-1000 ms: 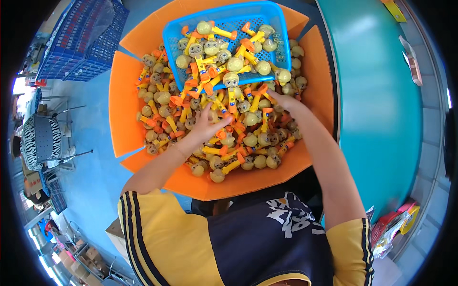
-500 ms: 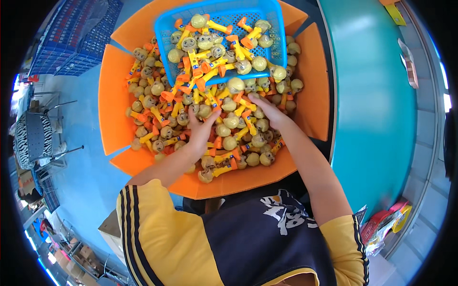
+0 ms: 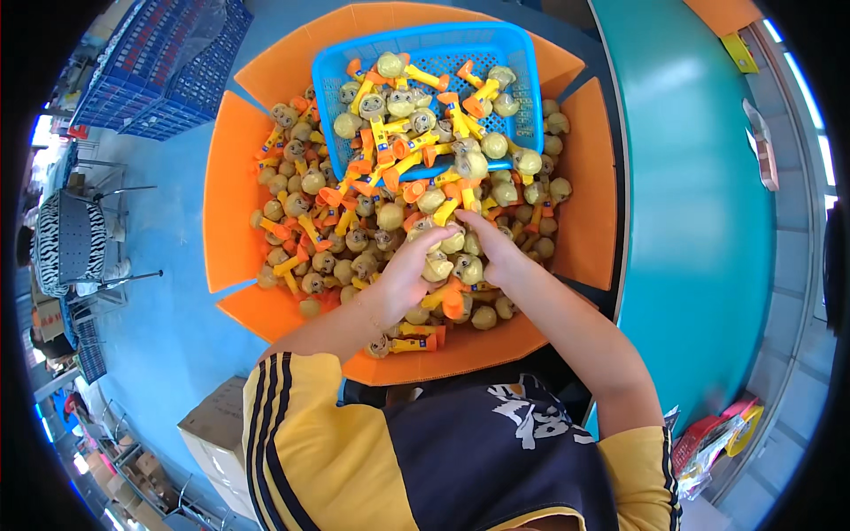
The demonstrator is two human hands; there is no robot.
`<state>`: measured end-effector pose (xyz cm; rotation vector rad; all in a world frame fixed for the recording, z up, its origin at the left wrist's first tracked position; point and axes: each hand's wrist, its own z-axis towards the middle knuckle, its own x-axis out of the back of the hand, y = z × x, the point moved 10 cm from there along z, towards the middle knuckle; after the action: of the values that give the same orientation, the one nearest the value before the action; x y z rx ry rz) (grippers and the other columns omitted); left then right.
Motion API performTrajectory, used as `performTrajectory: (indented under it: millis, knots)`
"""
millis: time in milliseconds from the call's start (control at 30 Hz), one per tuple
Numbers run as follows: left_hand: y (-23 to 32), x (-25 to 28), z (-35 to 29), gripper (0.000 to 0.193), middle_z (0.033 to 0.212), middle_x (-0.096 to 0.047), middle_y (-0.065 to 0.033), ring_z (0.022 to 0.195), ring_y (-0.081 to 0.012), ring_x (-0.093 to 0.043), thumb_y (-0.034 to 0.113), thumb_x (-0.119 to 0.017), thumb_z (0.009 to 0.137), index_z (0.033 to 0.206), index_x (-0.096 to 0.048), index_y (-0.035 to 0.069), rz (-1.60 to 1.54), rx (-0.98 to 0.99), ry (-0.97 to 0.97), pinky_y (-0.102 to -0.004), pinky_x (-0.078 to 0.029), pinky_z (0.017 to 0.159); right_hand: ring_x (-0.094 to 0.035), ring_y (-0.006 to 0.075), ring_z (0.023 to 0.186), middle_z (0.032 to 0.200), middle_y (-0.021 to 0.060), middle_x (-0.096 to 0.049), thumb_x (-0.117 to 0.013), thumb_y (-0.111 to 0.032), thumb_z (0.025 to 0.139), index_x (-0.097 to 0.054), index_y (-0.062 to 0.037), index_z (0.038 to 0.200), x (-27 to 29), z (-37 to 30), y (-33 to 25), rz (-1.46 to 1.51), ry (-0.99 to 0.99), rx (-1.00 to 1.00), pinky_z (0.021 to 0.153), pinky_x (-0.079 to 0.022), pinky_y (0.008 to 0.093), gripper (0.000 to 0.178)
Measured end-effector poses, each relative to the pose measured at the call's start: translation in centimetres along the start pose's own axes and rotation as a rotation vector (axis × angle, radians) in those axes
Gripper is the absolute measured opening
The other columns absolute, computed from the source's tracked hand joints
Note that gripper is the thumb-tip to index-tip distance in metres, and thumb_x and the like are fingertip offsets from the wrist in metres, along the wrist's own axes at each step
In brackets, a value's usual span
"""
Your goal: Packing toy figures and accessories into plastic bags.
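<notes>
Small toy figures (image 3: 390, 217) with round gold-coloured heads, yellow bodies and orange feet fill an orange box (image 3: 589, 186). At the far side of the heap rests a blue plastic basket (image 3: 538, 106), with several of the same figures lying in it and over its near edge. My left hand (image 3: 412, 267) and my right hand (image 3: 492, 252) are cupped toward each other in the heap. Between them they grip a bunch of toy figures (image 3: 438, 261). The undersides of the held figures and some of my fingertips are hidden.
A green tabletop (image 3: 691, 212) runs along the right side of the box. Stacked blue crates (image 3: 159, 71) stand at the far left, and a zebra-patterned chair (image 3: 62, 243) is below them. On the floor by my left side sits a cardboard carton (image 3: 217, 434).
My hands have come closer together and nearer to me, closing round a bunch of figures between them. The whole scene has shifted slightly to the right and down in the picture.
</notes>
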<state>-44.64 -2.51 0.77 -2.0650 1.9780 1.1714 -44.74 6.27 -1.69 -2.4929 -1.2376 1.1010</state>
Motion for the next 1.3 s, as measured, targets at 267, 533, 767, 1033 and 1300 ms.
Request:
performTrajectory:
  millis: [267,533,767,1033,1300]
  knots:
    - [14.3,-8.5,-2.6,0.046,0.128,-0.054,-0.0056,0.114,-0.0235,-0.057,0.02,-0.059,0.094,0.136,-0.043,0.01,0.0,-0.527,-0.41,-0.0458,-0.05,0.096,-0.063,0.023,0.104,0.119,0.0092,-0.063,-0.055,-0.034,0.099,-0.056,-0.0107,0.126,-8.5,-4.3,-12.3,0.062,-0.162,0.35,0.088,-0.055,0.0419,0.036]
    - [17.5,-1.9,-1.0,0.051,0.123,-0.057,-0.0076,0.112,-0.0199,-0.058,0.034,-0.062,0.093,0.135,-0.046,0.009,0.63,-0.627,0.098,-0.0421,-0.047,0.094,-0.049,0.0141,0.108,0.116,0.0041,-0.051,-0.06,-0.04,0.093,-0.054,-0.0131,0.125,0.5,-3.1,-15.1,-0.381,0.385,0.536,0.09,-0.042,0.0375,0.042]
    - [2.9,10.0,-1.5,0.106,0.125,-0.058,-0.0206,0.108,-0.0315,-0.061,0.064,-0.074,0.073,0.15,-0.03,0.008,1.78,0.011,-0.041,-0.0413,-0.047,0.093,-0.053,0.029,0.117,0.131,0.017,-0.054,-0.059,-0.057,0.088,-0.051,-0.0032,0.136,14.8,4.4,-4.4,-0.881,0.549,-0.048,0.095,-0.044,0.0425,0.072]
    - [-2.7,12.1,4.4,0.133,0.153,-0.024,-0.0257,0.13,-0.0317,-0.046,0.05,-0.084,0.07,0.155,0.01,0.01,0.97,-0.238,0.248,-0.0401,-0.044,0.1,-0.011,0.0303,0.149,0.163,0.0111,-0.008,-0.053,-0.081,0.077,-0.017,-0.0151,0.157,9.4,4.4,-0.1,-0.802,0.066,-0.098,0.118,-0.015,0.0461,0.109]
    - [-5.0,5.7,3.2,0.127,0.157,-0.014,-0.0166,0.139,-0.0371,-0.032,0.042,-0.083,0.075,0.153,0.015,0.025,0.214,-0.11,0.155,-0.0658,-0.04,0.096,-0.062,0.0261,0.113,0.132,0.0135,-0.057,-0.052,-0.051,0.097,-0.039,-0.0153,0.145,6.2,4.0,1.3,-0.21,-0.067,0.094,0.091,-0.053,0.0386,0.061]
